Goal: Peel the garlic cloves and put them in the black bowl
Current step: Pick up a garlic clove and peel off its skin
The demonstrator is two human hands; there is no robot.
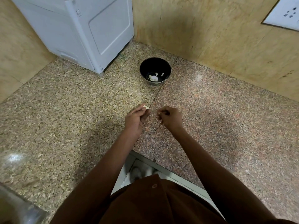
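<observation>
A black bowl (pixel 155 71) stands on the granite counter near the back corner, with several pale garlic pieces (pixel 153 77) lying at its bottom. In front of the bowl, my left hand (pixel 136 118) pinches a pale garlic clove (pixel 146 107) at its fingertips. My right hand (pixel 169 117) hovers just to the right of it with its fingers curled; whether a scrap of skin sits between them is too small to tell. The two hands are a short gap apart.
A white appliance (pixel 90 29) stands at the back left on the counter (pixel 64 110). Tan walls close the corner behind the bowl, with a socket plate (pixel 284 13) at the upper right. The counter's front edge (pixel 161 165) runs below my arms.
</observation>
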